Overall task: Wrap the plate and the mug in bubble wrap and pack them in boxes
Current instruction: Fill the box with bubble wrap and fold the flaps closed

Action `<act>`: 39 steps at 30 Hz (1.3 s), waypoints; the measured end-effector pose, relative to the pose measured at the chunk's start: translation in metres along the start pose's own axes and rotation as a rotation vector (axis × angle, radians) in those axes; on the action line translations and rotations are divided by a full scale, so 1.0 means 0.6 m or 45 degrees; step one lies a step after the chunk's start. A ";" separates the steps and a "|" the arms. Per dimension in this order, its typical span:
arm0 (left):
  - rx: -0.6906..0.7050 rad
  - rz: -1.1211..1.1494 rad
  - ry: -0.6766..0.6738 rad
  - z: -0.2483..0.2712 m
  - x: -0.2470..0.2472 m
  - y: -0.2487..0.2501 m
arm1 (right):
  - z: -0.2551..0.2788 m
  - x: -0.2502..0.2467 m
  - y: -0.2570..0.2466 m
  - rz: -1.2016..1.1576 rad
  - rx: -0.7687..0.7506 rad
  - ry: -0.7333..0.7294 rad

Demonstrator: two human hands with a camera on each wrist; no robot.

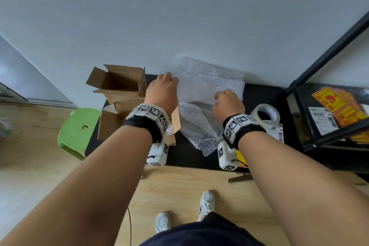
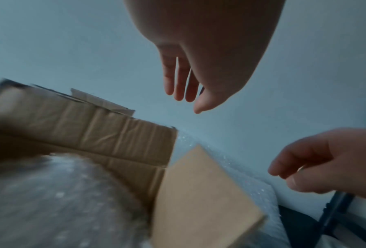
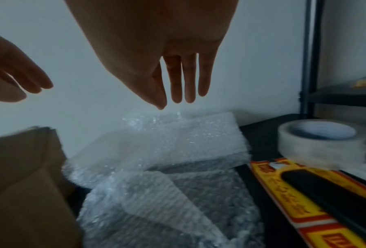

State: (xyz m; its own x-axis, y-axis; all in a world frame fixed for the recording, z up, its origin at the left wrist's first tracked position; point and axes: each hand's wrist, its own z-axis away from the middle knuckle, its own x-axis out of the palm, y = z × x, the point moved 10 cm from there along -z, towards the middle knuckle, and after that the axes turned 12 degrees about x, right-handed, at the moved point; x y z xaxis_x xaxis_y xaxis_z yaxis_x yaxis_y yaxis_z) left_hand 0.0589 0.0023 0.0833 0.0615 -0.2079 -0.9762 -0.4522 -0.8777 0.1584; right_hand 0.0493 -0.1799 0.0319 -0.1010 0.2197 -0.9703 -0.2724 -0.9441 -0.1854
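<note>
Loose bubble wrap sheets (image 1: pixel 203 94) lie crumpled on the black table (image 1: pixel 191 156), against the wall. My left hand (image 1: pixel 163 88) hovers at their left edge, fingers straight and empty (image 2: pixel 184 90). Over the middle of the sheets my right hand (image 1: pixel 227 104) hangs with relaxed, empty fingers (image 3: pixel 182 90). Two open cardboard boxes stand at the left: a far one (image 1: pixel 117 82) and a near one (image 1: pixel 111 124). A bubble-wrapped bundle (image 2: pixel 60 201) lies inside the near box. A white rounded edge (image 1: pixel 108 108) shows behind that box; I cannot tell what it is.
A roll of clear tape (image 1: pixel 264 115) lies right of the wrap, on a labelled sheet. A yellow-and-red pack (image 3: pixel 305 201) lies near the front edge. A black shelf frame (image 1: pixel 327 54) with yellow packs stands at the right, a green stool (image 1: pixel 79 130) at the left.
</note>
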 end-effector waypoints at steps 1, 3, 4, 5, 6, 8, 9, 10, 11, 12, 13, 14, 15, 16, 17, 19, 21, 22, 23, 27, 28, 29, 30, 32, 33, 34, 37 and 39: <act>0.024 0.004 -0.007 -0.014 0.008 0.017 | -0.006 0.004 0.023 0.003 0.039 -0.029; 0.059 0.016 -0.049 -0.040 0.032 0.050 | -0.019 0.015 0.063 -0.004 0.094 -0.095; 0.065 0.026 -0.089 -0.051 0.049 0.065 | -0.026 0.023 0.079 -0.007 0.111 -0.124; 0.065 0.035 -0.141 -0.059 0.068 0.079 | -0.032 0.032 0.092 -0.002 0.120 -0.157; 0.063 0.036 -0.209 -0.064 0.090 0.094 | -0.038 0.044 0.102 0.010 0.119 -0.197; 0.042 0.011 -0.375 -0.064 0.138 0.120 | -0.048 0.072 0.116 0.032 0.097 -0.302; 0.018 0.003 -0.457 -0.057 0.162 0.130 | -0.051 0.088 0.120 0.028 0.082 -0.353; -0.013 0.011 -0.535 -0.049 0.188 0.138 | -0.055 0.102 0.123 0.015 0.068 -0.394; -0.040 0.039 -0.612 -0.038 0.214 0.144 | -0.057 0.115 0.125 0.010 0.057 -0.428; -0.060 0.076 -0.697 -0.026 0.240 0.150 | -0.060 0.128 0.127 0.016 0.047 -0.462; -0.077 0.111 -0.784 -0.012 0.264 0.154 | -0.062 0.140 0.129 0.030 0.041 -0.493; -0.097 0.140 -0.857 0.001 0.282 0.156 | -0.063 0.153 0.131 0.044 0.041 -0.520; -0.121 0.166 -0.909 0.013 0.297 0.156 | -0.064 0.164 0.134 0.059 0.047 -0.549; -0.147 0.188 -0.939 0.022 0.309 0.155 | -0.065 0.175 0.136 0.071 0.046 -0.576; -0.169 0.199 -0.951 0.030 0.316 0.155 | -0.066 0.184 0.137 0.075 0.043 -0.599; -0.200 0.207 -0.933 0.037 0.324 0.153 | -0.070 0.195 0.137 0.058 0.036 -0.617; -0.225 0.225 -0.891 0.034 0.324 0.149 | -0.074 0.198 0.134 0.040 0.028 -0.622; -0.236 0.243 -0.873 0.031 0.323 0.146 | -0.076 0.200 0.132 0.035 0.024 -0.627; -0.248 0.260 -0.862 0.029 0.322 0.144 | -0.078 0.200 0.130 0.035 0.023 -0.634; -0.276 0.319 -0.794 0.022 0.310 0.137 | -0.076 0.191 0.117 0.025 0.029 -0.673; -0.248 0.315 -0.756 0.016 0.303 0.139 | -0.077 0.182 0.113 0.007 0.027 -0.666; -0.202 0.293 -0.734 0.011 0.295 0.143 | -0.077 0.171 0.109 -0.020 0.030 -0.658; -0.143 0.250 -0.731 0.006 0.288 0.148 | -0.080 0.159 0.105 -0.044 0.041 -0.646; -0.035 0.151 -0.732 -0.002 0.275 0.157 | -0.088 0.139 0.100 -0.106 0.061 -0.654; -0.008 0.127 -0.707 -0.006 0.268 0.160 | -0.093 0.129 0.096 -0.146 0.073 -0.663; 0.007 0.120 -0.668 -0.011 0.261 0.163 | -0.099 0.118 0.093 -0.202 0.088 -0.662; 0.030 0.111 -0.527 -0.024 0.240 0.173 | -0.109 0.078 0.102 -0.474 0.195 -0.627; 0.051 0.117 -0.378 -0.040 0.210 0.179 | -0.112 0.046 0.113 -0.532 0.235 -0.529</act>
State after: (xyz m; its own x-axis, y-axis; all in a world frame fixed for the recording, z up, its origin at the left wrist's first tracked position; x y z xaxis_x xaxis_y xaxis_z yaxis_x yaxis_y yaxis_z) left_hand 0.0393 -0.1283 -0.0193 -0.2413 -0.1452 -0.9595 -0.4786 -0.8423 0.2478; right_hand 0.0921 -0.2544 -0.0179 -0.3044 0.6742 -0.6729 -0.5267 -0.7077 -0.4709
